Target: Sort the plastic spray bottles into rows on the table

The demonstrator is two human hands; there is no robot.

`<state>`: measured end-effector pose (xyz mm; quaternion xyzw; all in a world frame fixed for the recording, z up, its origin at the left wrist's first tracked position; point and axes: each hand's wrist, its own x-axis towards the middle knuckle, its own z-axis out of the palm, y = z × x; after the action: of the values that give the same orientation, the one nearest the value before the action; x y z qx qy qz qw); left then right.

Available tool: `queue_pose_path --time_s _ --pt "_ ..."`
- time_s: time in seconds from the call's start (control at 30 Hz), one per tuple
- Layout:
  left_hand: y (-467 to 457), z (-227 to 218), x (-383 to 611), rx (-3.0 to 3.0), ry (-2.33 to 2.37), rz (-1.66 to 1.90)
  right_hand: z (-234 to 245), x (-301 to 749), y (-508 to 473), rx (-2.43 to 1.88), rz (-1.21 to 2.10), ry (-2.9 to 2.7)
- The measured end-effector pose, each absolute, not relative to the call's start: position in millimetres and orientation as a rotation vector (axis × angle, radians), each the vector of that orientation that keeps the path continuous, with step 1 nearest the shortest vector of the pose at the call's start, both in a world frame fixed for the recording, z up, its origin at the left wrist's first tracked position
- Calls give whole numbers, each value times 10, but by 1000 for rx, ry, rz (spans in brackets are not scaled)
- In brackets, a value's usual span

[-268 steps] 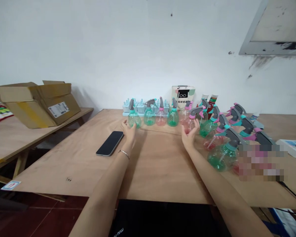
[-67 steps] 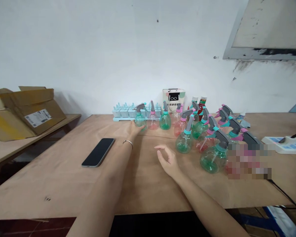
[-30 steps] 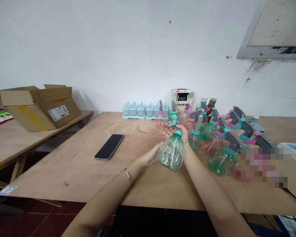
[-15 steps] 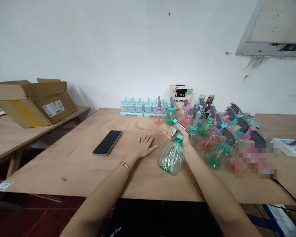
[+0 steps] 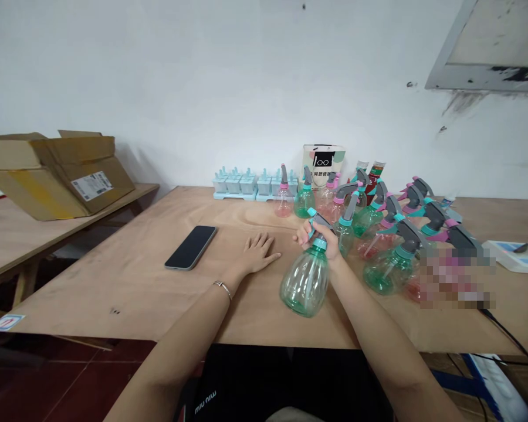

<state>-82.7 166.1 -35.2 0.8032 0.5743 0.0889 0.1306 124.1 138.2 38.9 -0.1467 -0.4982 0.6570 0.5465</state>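
My right hand [image 5: 328,241] is wrapped round the neck and trigger head of a clear green spray bottle [image 5: 305,281]. The bottle tilts slightly, with its grey and turquoise nozzle pointing up and left; whether its base touches the table cannot be told. Flat on the wooden table [image 5: 145,305] lies my left hand [image 5: 259,255], fingers spread, with nothing in it. A dark smartphone [image 5: 190,247] rests to the left of that hand. Several more green and pink spray bottles [image 5: 385,274] stand close together to the right of my right hand.
Light blue ice-pop moulds [image 5: 241,186] and a printed box [image 5: 323,161] stand along the wall. Behind the spray bottles is a red bottle [image 5: 374,176]. An open cardboard box [image 5: 61,176] sits on the left table. A white tray [image 5: 510,258] and a black cable [image 5: 510,334] are at right.
The view has tipped down a little, so most things sit slightly higher in it. My right hand still grips the spray bottle, and the left hand stays flat on the table.
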Motion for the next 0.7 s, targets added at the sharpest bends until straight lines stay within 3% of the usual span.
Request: queue_pose_path --time_s 0.3,0.57,0.7 --pt "1682 -377 -826 2341 1653 278 369 1167 1301 -441 1719 -1141" --pt "1665 -363 -817 2341 1672 256 296 1132 1441 -606 1600 -999" --pt "1667 -370 -816 2344 1677 255 293 1117 1424 -575 1696 -1016"
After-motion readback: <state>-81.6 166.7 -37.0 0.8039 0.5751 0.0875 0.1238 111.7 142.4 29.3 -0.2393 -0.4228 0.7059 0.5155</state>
